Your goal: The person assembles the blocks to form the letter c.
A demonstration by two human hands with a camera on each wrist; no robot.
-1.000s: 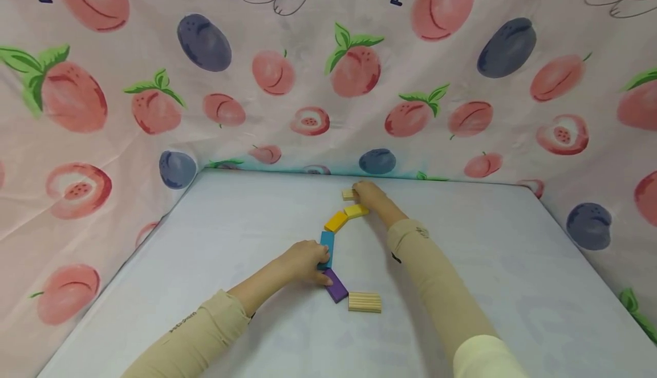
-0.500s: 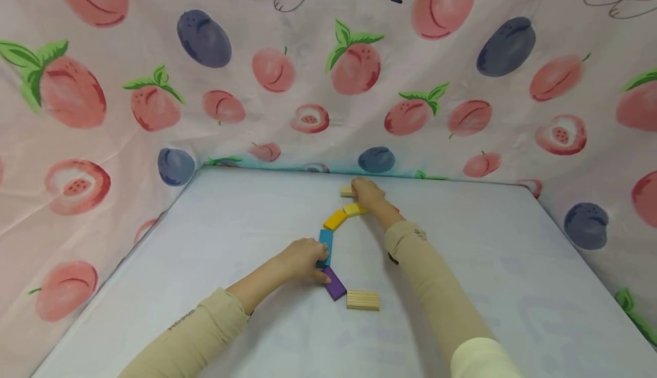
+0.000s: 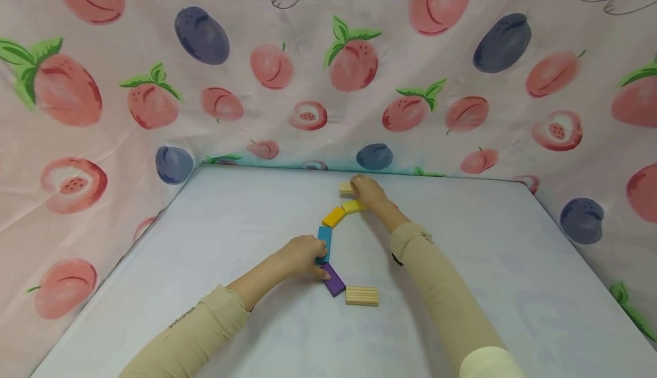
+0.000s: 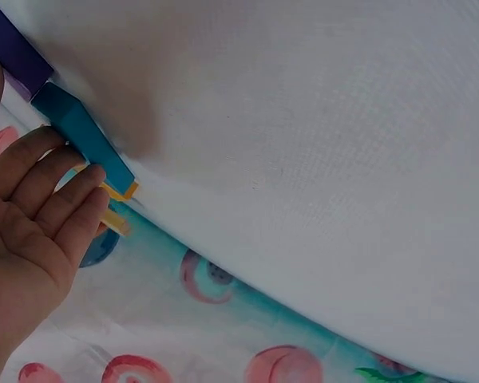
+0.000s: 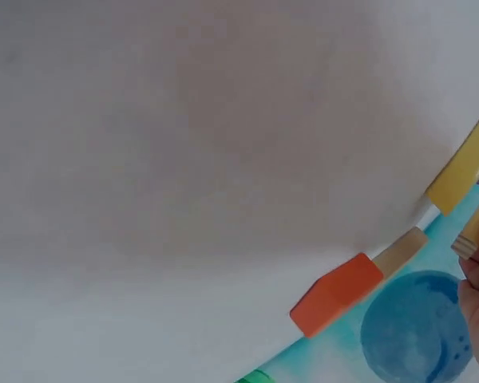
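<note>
In the head view my left hand (image 3: 303, 254) lies beside a curved row of wooden blocks. Its fingertips touch the blue block (image 4: 92, 144), and the thumb rests on the purple block (image 3: 333, 279). The left wrist view shows its fingers (image 4: 72, 199) nearly straight along the blue block's side. At the far end of the table, my right hand (image 3: 368, 192) pinches a plain wooden block (image 5: 473, 235) by one part. Just in front of that hand is a yellow block (image 3: 353, 206), touching an orange-yellow block (image 3: 334, 216). My right hand and wrist partly hide the row's far end.
A grooved plain wooden block (image 3: 361, 296) lies at the near end, against the purple one. In the right wrist view an orange-red block (image 5: 337, 295) meets another plain block (image 5: 400, 251). A peach-print cloth (image 3: 308, 53) hangs behind the white table (image 3: 462, 252).
My right hand shifts slightly over the far blocks, and a bit of red block shows beside its wrist, hidden a second ago. My left hand stays put; the head view tilts a little.
</note>
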